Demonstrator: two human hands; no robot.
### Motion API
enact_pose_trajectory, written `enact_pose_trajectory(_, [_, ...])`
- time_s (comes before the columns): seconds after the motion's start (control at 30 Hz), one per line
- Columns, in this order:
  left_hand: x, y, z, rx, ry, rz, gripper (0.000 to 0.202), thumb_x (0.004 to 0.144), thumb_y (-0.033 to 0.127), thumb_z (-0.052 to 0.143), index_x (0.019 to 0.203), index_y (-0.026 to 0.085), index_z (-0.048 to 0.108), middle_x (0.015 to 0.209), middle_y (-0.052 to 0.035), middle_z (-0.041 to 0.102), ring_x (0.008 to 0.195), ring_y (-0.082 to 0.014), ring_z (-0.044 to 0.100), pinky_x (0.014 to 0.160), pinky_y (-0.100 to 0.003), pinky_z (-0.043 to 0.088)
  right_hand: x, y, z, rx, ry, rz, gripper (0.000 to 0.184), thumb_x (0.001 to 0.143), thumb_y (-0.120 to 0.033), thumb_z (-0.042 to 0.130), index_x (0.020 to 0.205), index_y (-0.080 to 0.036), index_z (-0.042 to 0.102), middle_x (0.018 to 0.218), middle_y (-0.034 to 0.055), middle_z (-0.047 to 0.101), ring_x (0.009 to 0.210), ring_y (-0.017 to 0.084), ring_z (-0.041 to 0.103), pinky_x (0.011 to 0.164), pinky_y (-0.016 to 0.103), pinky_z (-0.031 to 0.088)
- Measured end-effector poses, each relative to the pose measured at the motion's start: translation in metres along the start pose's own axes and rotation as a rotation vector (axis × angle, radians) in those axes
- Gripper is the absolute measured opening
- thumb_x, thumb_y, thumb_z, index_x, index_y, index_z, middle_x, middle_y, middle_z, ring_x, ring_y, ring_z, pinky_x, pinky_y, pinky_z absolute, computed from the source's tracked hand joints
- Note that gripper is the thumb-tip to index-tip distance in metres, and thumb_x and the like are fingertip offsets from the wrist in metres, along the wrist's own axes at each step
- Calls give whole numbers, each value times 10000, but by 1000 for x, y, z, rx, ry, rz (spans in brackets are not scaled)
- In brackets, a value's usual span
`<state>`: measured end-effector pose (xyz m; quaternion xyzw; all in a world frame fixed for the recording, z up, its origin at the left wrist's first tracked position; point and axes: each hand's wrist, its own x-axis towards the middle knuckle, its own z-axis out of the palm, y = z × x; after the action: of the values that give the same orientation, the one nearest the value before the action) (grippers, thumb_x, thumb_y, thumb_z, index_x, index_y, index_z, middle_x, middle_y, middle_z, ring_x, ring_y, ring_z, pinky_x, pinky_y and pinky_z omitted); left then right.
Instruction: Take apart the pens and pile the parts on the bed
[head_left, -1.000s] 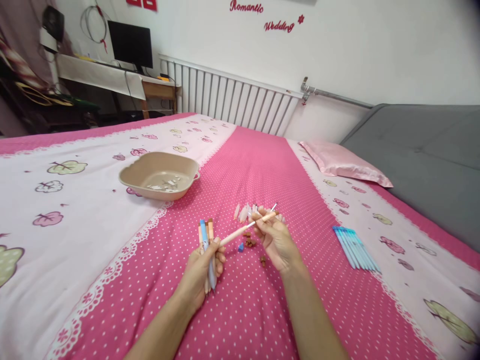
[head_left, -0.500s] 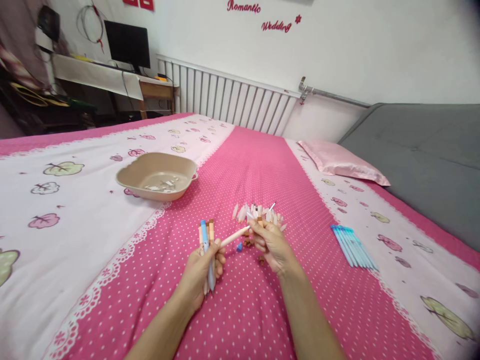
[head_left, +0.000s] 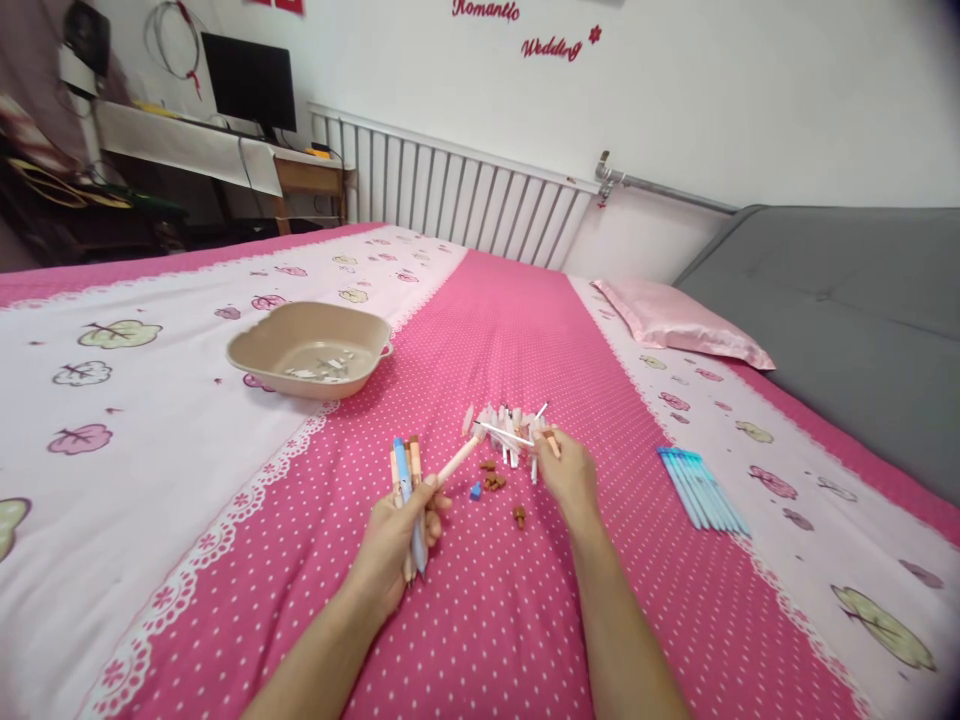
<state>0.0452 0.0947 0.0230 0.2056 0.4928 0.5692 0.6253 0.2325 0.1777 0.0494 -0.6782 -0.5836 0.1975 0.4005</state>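
Note:
My left hand (head_left: 401,535) is closed around several pens (head_left: 406,470), some peach with brown tops, one blue. Between its thumb and fingers it also holds a pale pink pen barrel (head_left: 456,462), slanting up to the right. My right hand (head_left: 574,480) pinches a thin white pen refill (head_left: 506,434), whose dark tip points left near the barrel's upper end. A peach and brown pen part (head_left: 553,442) shows at the same fingers. Beyond lies a pile of pale pen parts and refills (head_left: 511,455). Small brown pieces (head_left: 493,482) and a blue piece (head_left: 475,491) lie between my hands.
A beige basin (head_left: 259,345) with small white pieces inside stands on the bed at the left. A row of light blue pens (head_left: 701,490) lies at the right. Farther back are a pink pillow (head_left: 682,325) and a grey headboard (head_left: 840,300).
My right hand has moved right, away from the barrel's end, and the white refill now shows lengthwise in its fingers. My left hand keeps its hold on the pens and barrel.

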Motion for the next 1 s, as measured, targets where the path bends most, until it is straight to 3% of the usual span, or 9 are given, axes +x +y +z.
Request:
enact_pose_trajectory(0.07, [0, 0, 0, -5, 5, -9, 303, 676, 383, 665, 765, 101, 600, 544, -3, 607, 338, -26, 434, 307, -118, 299, -5, -8, -5, -249, 72, -13, 266, 781, -365, 450, 814, -189, 648, 644, 56, 592, 565, 144, 468, 507, 254, 256])
enact_pose_trajectory(0.13, [0, 0, 0, -12, 8, -9, 308, 668, 385, 670, 774, 104, 602, 558, -6, 616, 340, -27, 437, 309, -120, 304, -12, -17, -6, -225, 39, -8, 280, 794, -370, 438, 846, -191, 647, 663, 61, 590, 580, 152, 474, 514, 256, 263])
enact_pose_trajectory(0.2, [-1, 1, 2, -14, 14, 2, 313, 655, 381, 680, 784, 107, 601, 579, -8, 627, 344, -28, 443, 316, -124, 316, -23, -28, 0, 33, -182, -17, 290, 776, -412, 476, 829, -179, 641, 668, 44, 586, 576, 143, 482, 513, 240, 296])
enact_pose_trajectory(0.3, [-3, 2, 5, 6, 9, 27, 323, 640, 385, 689, 776, 103, 605, 570, -5, 624, 350, -30, 449, 333, -127, 331, -42, -41, 21, 479, -656, 4, 307, 707, -448, 582, 802, -158, 620, 670, 12, 566, 579, 118, 485, 531, 223, 349])
enact_pose_trajectory(0.4, [-4, 1, 4, 77, -31, 42, 338, 648, 419, 673, 691, 92, 600, 466, 7, 567, 339, -36, 438, 340, -130, 324, -53, -45, 36, 697, -787, 39, 273, 700, -423, 606, 723, -154, 562, 596, -28, 510, 507, 78, 447, 501, 199, 348])
enact_pose_trajectory(0.57, [-2, -3, 2, 127, -68, 43, 394, 649, 446, 665, 810, 93, 598, 568, -11, 612, 347, -32, 439, 340, -140, 321, -30, -28, 26, 587, -570, 148, 185, 794, -353, 467, 780, -173, 503, 664, -6, 562, 531, 95, 499, 465, 191, 349])
enact_pose_trajectory(0.73, [-1, -4, -1, 119, -134, 46, 439, 657, 380, 681, 973, 113, 536, 650, 1, 613, 416, -33, 472, 392, -138, 357, -3, -1, 10, -31, -112, 34, 241, 780, -320, 448, 952, -164, 509, 808, 68, 635, 699, 189, 591, 570, 266, 405])
enact_pose_trajectory(0.87, [-2, -3, -2, 129, -185, 28, 463, 663, 318, 688, 1035, 126, 491, 708, -6, 616, 474, -43, 495, 446, -152, 387, -2, 6, 14, -92, -75, -56, 423, 749, -267, 487, 1151, -138, 458, 1025, 117, 613, 892, 208, 590, 720, 292, 436])
enact_pose_trajectory(1.0, [-3, -2, -2, 97, -205, 15, 462, 652, 264, 701, 1039, 140, 483, 820, -32, 622, 582, -68, 542, 545, -183, 432, -5, 1, 13, -108, -73, -99, 483, 702, -225, 542, 1176, -163, 474, 1084, 108, 594, 942, 210, 572, 797, 307, 422])
